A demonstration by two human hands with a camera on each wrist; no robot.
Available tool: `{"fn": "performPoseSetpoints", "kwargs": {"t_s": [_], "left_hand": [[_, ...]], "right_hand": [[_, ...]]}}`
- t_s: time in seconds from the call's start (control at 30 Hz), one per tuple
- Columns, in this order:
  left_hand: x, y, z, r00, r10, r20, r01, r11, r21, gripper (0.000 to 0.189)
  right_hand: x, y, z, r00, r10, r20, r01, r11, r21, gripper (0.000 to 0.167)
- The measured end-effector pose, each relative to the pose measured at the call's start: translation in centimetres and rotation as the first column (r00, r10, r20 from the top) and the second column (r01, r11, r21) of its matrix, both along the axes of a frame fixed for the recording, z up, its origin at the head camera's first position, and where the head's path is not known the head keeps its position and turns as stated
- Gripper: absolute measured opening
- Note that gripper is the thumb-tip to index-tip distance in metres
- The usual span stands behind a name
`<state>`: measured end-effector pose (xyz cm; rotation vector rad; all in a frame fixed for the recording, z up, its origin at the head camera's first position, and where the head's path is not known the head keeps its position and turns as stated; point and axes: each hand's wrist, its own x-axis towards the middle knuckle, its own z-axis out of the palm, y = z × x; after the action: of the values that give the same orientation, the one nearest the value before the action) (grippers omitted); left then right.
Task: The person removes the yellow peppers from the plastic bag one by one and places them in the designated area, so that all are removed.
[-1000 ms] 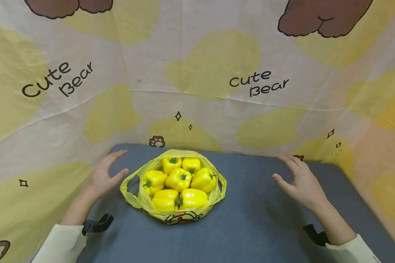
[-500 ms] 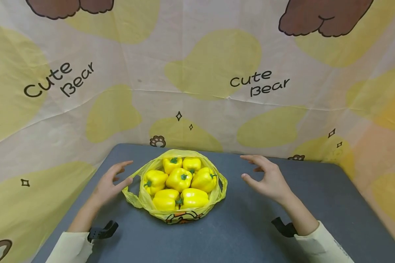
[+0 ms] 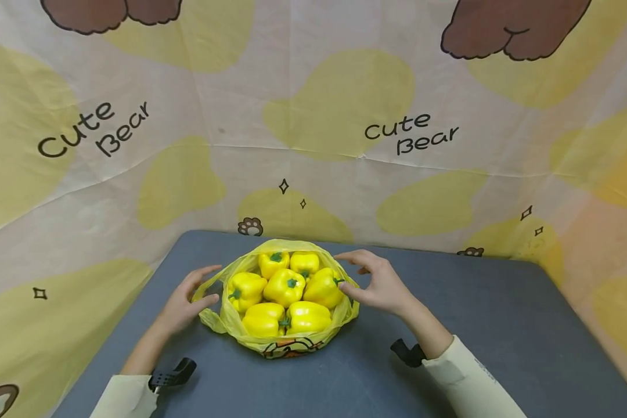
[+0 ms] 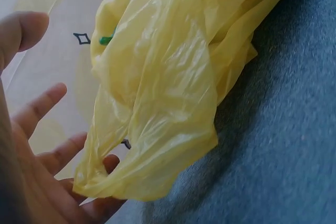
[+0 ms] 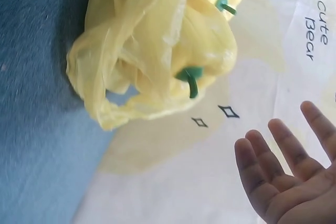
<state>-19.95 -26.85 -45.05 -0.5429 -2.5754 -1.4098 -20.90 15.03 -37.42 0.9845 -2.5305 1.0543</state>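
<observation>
A yellow plastic bag [image 3: 343,319] stands with its mouth wide, holding several yellow bell peppers [image 3: 284,286] with green stems. At the bag's left handle is my left hand [image 3: 182,307], thumb and fingers spread. In the left wrist view, the fingers of that left hand [image 4: 44,182] are partly behind the bag's handle [image 4: 126,182], and a fingertip shows through its loop. My right hand [image 3: 377,285] hovers by the right handle with loosely bent fingers. The right wrist view shows this right hand [image 5: 296,187] apart from the bag and holding nothing.
The bag rests on a dark blue-grey table [image 3: 480,325]. Close behind the table hangs a cloth backdrop [image 3: 334,191] printed with bears and yellow patches, and it also runs along the left and right sides.
My right hand has come leftward from the table's right side to the bag. My left hand has moved a little right and down to the left handle. The bag has stayed put.
</observation>
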Motion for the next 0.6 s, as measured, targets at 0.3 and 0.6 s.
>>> {"fn": "performPoseSetpoints", "kwargs": {"t_s": [0.3,0.6], "left_hand": [[-0.2,0.6,-0.3,1.0,-0.011,0.019,0.011,1.0,0.024,0.056],[-0.4,1.0,-0.5,0.998,-0.042,0.04,0.04,0.999,0.033,0.058]], "right_hand": [[-1.4,-2.0,-1.4,0.996,0.039,0.077,-0.041,0.999,0.031,0.046],[-2.3,-2.6,-2.8,0.993,0.009,0.117,-0.02,0.996,0.092,0.048]]}}
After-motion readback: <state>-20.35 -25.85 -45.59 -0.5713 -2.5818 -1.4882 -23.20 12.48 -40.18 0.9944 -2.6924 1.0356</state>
